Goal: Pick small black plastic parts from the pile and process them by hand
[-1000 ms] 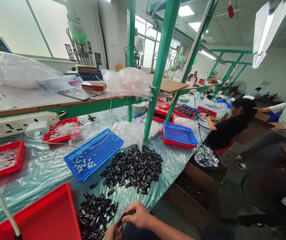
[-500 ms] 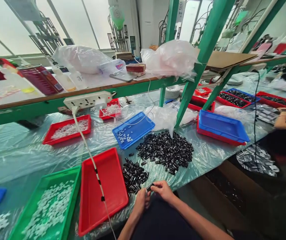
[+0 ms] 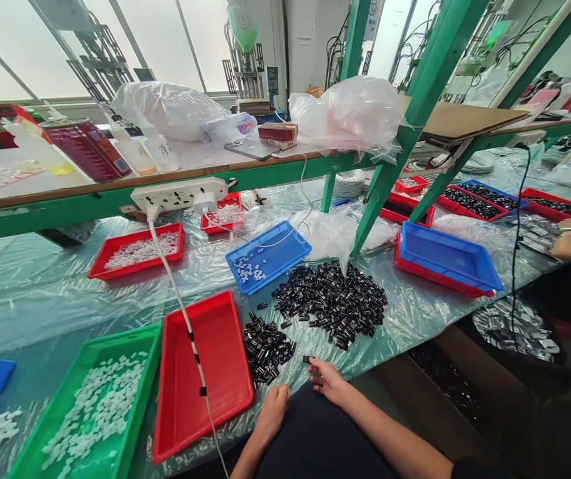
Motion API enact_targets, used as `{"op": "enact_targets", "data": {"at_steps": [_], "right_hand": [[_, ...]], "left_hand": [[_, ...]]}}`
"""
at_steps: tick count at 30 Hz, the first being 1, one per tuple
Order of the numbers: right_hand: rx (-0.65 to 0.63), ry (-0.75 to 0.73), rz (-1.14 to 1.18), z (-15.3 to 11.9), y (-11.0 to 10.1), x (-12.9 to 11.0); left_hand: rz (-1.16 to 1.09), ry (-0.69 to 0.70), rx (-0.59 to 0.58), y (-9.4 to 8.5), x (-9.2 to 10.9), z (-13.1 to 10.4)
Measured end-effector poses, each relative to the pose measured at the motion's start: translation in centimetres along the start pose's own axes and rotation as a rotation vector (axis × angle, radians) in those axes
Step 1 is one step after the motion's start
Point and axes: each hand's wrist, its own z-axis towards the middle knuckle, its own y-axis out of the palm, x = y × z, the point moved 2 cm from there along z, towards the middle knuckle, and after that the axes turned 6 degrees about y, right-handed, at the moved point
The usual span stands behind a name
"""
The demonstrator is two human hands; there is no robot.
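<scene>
My left hand (image 3: 271, 410) rests at the table's front edge with its fingers apart, holding nothing, just below a small pile of black parts (image 3: 266, 346). My right hand (image 3: 329, 380) lies a little to the right with the fingers spread on the plastic sheet. A single black part (image 3: 307, 359) sits just off its fingertips. Behind it spreads a large heap of black parts (image 3: 333, 303). An empty red tray (image 3: 204, 372) stands left of my left hand.
A green tray (image 3: 88, 412) with white parts is at the front left. A blue tray (image 3: 268, 256), red trays and a white cable (image 3: 180, 313) from a power strip (image 3: 178, 195) cross the table. A green shelf post (image 3: 395, 126) stands behind. Another person's arm (image 3: 568, 243) is at far right.
The view swung left and down. My hands, held together on a black part before, have come apart; the part now lies on the table by my right fingertips.
</scene>
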Motion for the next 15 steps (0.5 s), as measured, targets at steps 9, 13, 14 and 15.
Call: {"op": "enact_targets", "data": {"at_steps": [9, 13, 14, 15], "right_hand": [[-0.094, -0.105, -0.344, 1.8, 4.2, -2.6], [0.264, -0.190, -0.557, 2.8, -0.8, -3.5], [0.356, -0.213, -0.605, 2.8, -2.3, -3.7], [0.440, -0.230, -0.652, 2.8, -3.8, -4.0]], "left_hand": [[0.010, 0.003, -0.019, 0.4, 0.0, 0.0], [-0.007, -0.008, -0.019, 0.0, -0.2, -0.1], [-0.012, -0.011, -0.018, -0.1, -0.4, -0.1], [-0.017, -0.017, -0.018, -0.1, -0.5, 0.0]]}}
